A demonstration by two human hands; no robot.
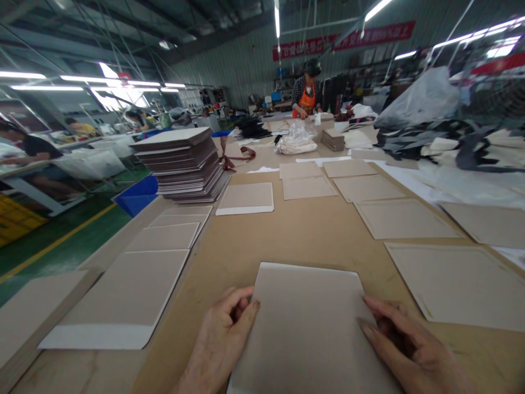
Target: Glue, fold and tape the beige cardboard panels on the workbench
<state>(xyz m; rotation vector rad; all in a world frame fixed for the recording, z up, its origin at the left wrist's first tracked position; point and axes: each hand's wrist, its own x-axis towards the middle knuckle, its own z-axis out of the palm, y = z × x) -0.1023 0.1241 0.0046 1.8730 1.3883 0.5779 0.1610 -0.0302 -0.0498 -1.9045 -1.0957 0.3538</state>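
A greyish-beige board sheet (307, 328) with a thin white strip along its far edge is in front of me at the bottom centre. My left hand (223, 339) pinches its left edge between thumb and curled fingers. On the opposite edge, my right hand (406, 345) grips the sheet with the thumb on top. The near end of the sheet runs out of view. To the left lie overlapping boards (118, 290) with white edges. Over on the right, a flat beige panel (459, 282) with a marked border rests on the brown table (229, 246).
A tall stack of boards (184, 164) stands at the table's left back. One board (246, 197) lies mid-table, with several panels (406, 219) farther right. Dark scraps (447, 145) and a plastic bag (297, 139) lie beyond. A person in an orange apron (307, 98) works at the far end.
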